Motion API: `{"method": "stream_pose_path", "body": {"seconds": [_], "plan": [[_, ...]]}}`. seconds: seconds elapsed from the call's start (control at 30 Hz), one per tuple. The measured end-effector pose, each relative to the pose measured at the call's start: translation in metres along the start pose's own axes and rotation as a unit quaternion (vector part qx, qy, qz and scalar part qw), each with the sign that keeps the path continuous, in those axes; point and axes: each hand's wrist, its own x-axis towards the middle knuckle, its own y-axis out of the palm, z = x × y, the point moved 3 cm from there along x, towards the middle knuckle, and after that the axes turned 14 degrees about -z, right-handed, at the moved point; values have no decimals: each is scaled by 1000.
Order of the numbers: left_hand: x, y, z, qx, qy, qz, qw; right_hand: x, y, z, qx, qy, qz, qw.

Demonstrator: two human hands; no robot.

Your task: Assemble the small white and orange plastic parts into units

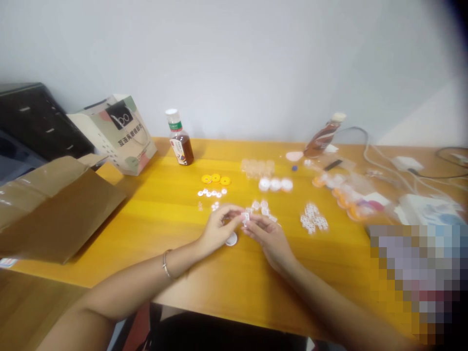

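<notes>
So I've got this small white piece (246, 218) up in front of me, just above the table (292, 287), pinched between the fingertips of my left hand (217, 229) and my right hand (272, 241). I'm guessing two hands because it's so tiny: one side steadies it while the other gets at it. Elbows wide, hands meeting in the middle, nice and central.

Everything else sits in little groups by kind, I reckon so nothing gets mixed up: yellow discs (216, 177), small white rounds (209, 193), bigger white rounds (275, 185), and a dark-speckled white pile (311, 218) off to the right. A lone white disc (231, 239) lies just below my left fingers.

The piece itself looks pale with some darker marks, but it's blurry and half covered by my fingers, so can't tell its exact shape.
</notes>
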Motion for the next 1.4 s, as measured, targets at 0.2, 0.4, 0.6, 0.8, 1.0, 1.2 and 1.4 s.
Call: {"method": "stream_pose_path", "body": {"seconds": [0.2, 0.4, 0.6, 0.8, 1.0, 1.2, 1.4], "plan": [[3, 2, 8, -12, -59, 18, 998, -2, 0, -1, -38, -46, 5, 998], [8, -8, -6, 31, -12, 28, 999, 2, -1, 2, -122, -134, 43, 983], [1, -35, -22, 104, 56, 76, 990, -2, 0, 2, -349, -343, 99, 867], [-18, -42, -19, 154, 87, 133, 975, -7, 5, -5, -409, -409, 140, 804], [-19, -41, -14, 158, 107, 147, 971, -7, 7, -3, -413, -408, 143, 802], [-20, -40, -18, 178, 131, 172, 960, -7, 8, -2, -406, -396, 138, 812], [-18, -40, -17, 182, 129, 174, 959, -8, 7, -2, -414, -395, 138, 809]]}}
